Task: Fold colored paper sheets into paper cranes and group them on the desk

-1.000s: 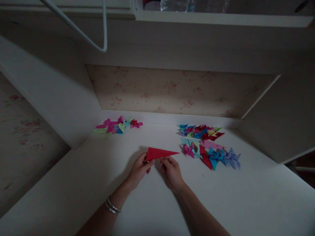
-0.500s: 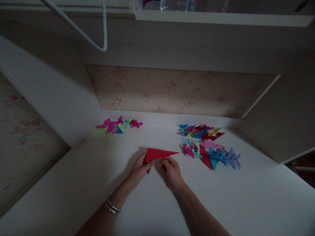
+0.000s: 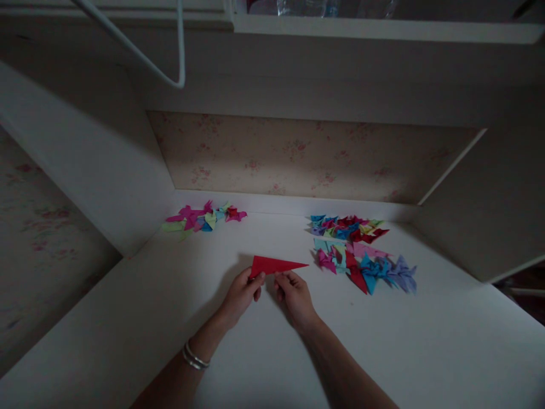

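Observation:
A red folded paper (image 3: 276,265), a long narrow triangle with its sharp tip toward the right, is held over the white desk (image 3: 264,352). My left hand (image 3: 242,291) pinches its broad left end between thumb and fingers. With thumb and forefinger, my right hand (image 3: 293,292) grips the lower edge near the middle. Right of the paper lie folded paper figures in two groups: a mixed-colour row (image 3: 347,228) at the back, and in front of it a row with a blue figure (image 3: 372,272) and a lilac figure (image 3: 402,274).
Another pile of folded paper figures (image 3: 208,217) lies at the back left. White side panels and a floral back wall (image 3: 293,156) enclose the desk. Overhead are a shelf (image 3: 361,29) with clear plastic items and a white lamp arm or cable (image 3: 179,57).
The red paper has shifted very slightly to the left in my hands. Both hands keep their grip, and the paper figures stay where they were.

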Motion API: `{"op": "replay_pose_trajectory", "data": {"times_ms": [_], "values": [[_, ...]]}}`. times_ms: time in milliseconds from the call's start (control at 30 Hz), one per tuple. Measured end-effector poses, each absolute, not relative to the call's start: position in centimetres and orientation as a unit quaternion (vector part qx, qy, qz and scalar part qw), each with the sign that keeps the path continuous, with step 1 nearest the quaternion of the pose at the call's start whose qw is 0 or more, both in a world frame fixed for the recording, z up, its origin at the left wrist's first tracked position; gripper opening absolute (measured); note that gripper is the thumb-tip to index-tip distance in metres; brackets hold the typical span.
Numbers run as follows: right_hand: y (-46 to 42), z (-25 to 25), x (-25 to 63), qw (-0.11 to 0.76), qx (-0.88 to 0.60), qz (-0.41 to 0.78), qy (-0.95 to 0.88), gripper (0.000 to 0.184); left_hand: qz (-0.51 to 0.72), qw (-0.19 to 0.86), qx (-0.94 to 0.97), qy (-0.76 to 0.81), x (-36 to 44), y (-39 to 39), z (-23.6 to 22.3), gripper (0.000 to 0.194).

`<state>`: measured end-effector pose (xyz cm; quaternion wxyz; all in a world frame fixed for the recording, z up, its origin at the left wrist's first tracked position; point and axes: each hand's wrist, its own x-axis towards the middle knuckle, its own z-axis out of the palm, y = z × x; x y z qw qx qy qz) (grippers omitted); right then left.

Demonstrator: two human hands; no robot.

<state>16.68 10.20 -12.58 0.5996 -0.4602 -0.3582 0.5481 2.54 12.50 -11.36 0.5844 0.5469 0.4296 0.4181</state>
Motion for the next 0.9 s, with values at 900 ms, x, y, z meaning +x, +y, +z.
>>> {"op": "replay_pose_trajectory", "data": {"times_ms": [900], "values": [[10.06, -12.73, 16.64, 0.568, -0.505, 0.524, -0.385, 0.024, 0.430, 0.595, 0.532, 0.422, 2.66, 12.62, -11.40, 0.035]]}}
